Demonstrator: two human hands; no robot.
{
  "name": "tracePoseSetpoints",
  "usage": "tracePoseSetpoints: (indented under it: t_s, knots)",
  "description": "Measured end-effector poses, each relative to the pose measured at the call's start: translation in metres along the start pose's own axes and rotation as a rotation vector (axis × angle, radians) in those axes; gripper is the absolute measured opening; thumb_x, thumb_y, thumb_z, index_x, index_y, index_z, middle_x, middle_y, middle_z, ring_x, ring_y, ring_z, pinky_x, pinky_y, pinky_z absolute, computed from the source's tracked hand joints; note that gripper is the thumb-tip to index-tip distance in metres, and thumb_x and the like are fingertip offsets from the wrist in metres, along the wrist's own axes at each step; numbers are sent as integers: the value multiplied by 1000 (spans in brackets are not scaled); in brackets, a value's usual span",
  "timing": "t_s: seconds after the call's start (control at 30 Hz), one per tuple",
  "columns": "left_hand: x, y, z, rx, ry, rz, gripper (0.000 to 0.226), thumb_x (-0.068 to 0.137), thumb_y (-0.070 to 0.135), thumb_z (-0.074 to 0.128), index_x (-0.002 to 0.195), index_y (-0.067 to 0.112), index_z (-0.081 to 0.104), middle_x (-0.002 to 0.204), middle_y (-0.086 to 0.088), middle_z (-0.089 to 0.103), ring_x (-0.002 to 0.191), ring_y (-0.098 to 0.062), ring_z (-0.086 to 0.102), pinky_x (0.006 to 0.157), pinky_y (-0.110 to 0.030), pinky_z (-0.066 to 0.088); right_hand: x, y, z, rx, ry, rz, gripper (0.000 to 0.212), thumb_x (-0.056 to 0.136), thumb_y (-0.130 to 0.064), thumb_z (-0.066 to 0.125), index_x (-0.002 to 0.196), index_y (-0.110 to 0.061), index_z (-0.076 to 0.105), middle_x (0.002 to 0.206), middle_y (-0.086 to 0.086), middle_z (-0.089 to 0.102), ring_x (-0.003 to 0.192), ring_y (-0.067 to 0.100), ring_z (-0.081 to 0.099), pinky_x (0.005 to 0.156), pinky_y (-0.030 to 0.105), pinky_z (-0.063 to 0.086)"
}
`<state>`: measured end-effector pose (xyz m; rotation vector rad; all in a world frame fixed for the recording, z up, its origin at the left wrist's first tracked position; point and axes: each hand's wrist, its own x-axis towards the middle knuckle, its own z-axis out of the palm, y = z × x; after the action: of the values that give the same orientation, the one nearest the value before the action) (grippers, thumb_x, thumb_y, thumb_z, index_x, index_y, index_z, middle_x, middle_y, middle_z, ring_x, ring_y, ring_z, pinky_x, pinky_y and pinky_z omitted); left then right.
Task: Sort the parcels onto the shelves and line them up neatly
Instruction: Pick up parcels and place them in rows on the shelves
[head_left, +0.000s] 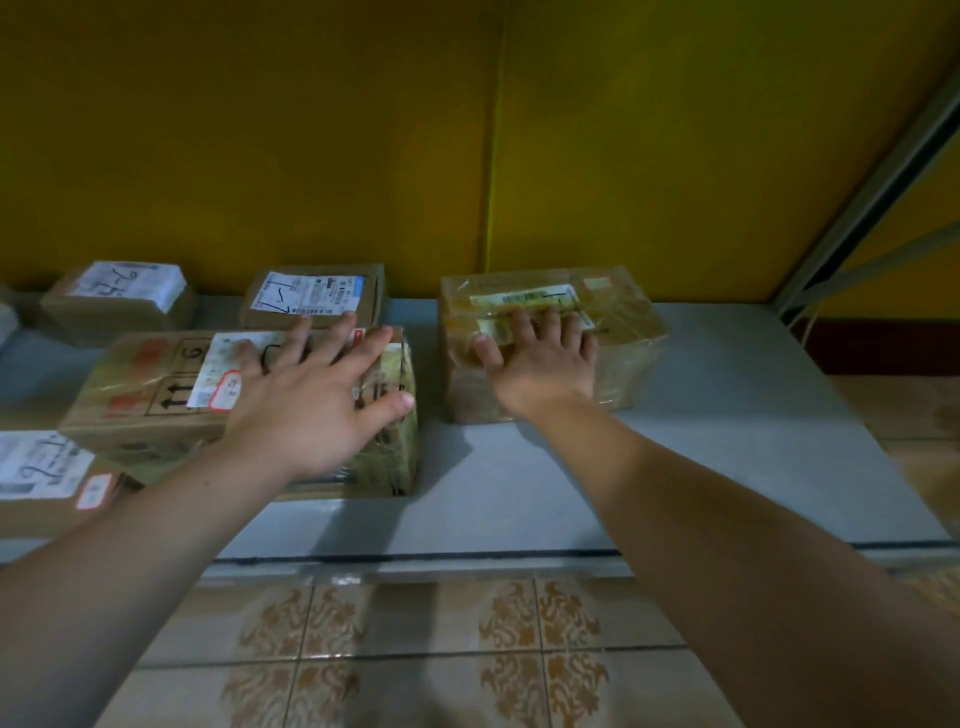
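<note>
Under left hand (311, 410), arrow-printed parcel (150, 400)

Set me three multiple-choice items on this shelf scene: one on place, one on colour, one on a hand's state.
1. The right hand rests on: A the floor tiles; B the tape-wrapped parcel; C a chair.
2. The wall behind the shelf is: A yellow; B blue; C white.
3. The left hand is: A a fist; B spread flat on a labelled parcel; C holding a pen.

Key: B, its fingers lie on that parcel's top; A, the panels are yellow; B, its fingers are straight and splayed.
</note>
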<state>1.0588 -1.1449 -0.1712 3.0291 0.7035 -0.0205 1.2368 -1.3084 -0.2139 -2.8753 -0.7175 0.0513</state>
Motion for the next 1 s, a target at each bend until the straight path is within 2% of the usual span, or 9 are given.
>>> tracePoseSetpoints:
  t_s: [0.07,0.17,0.27,0.33,0.6,0.8,0.93,1.0]
  knots:
    - [0,1,0,2,7,-1,89,62,91,-7,143,56,-10,161,16,-9,148,-21,-10,113,-61,3,9,-3,-2,-35,-35,-12,86,87,-78,6,158,-29,6,165,12,5,150,38,2,118,53,3]
    - [-2,1,-1,12,8,5,89,61,91,-11,143,56,-13,160,16,-11,148,-21,-12,114,-62,3,18,7,-6,-96,-25,-83,86,84,-82,12,157,-36,11,166,7,9,150,35,5,118,53,6]
    - [-3,2,1,24,10,4,90,59,91,-15,142,56,-15,160,16,-11,148,-21,-12,114,-62,3,25,6,-3,-73,-38,-70,84,83,-84,13,155,-42,11,166,3,6,150,40,-4,117,58,-3]
    - [-3,2,0,24,10,2,89,60,91,-14,142,56,-15,160,16,-11,148,-21,-12,114,-62,3,30,-2,1,-60,-19,-55,82,84,-83,13,155,-41,13,166,5,6,149,43,-7,115,59,-7]
    - [-2,1,2,13,19,4,90,58,91,-15,141,55,-15,160,17,-10,148,-21,-11,114,-62,3,45,4,1,-18,26,-82,81,84,-83,11,155,-43,13,166,8,7,149,42,-1,116,60,-4]
    - [-2,1,2,-6,26,9,88,60,91,-13,141,56,-16,160,17,-11,148,-21,-12,112,-62,0,48,2,-5,-18,-16,-68,80,85,-81,17,155,-41,16,166,7,7,150,40,-3,116,60,-5]
    - [0,2,-3,-28,-61,18,92,58,93,-12,142,56,-14,159,16,-16,147,-23,-17,111,-62,-5,43,-9,-32,2,-59,-66,80,88,-78,23,156,-37,18,166,7,7,151,35,-5,116,60,-2]
    - [2,2,-9,-66,-148,21,86,65,91,1,143,57,-11,159,15,-19,146,-24,-21,110,-63,-9,32,-16,-52,15,-77,-82,79,88,-77,28,155,-36,20,166,6,9,152,32,-2,118,57,2]
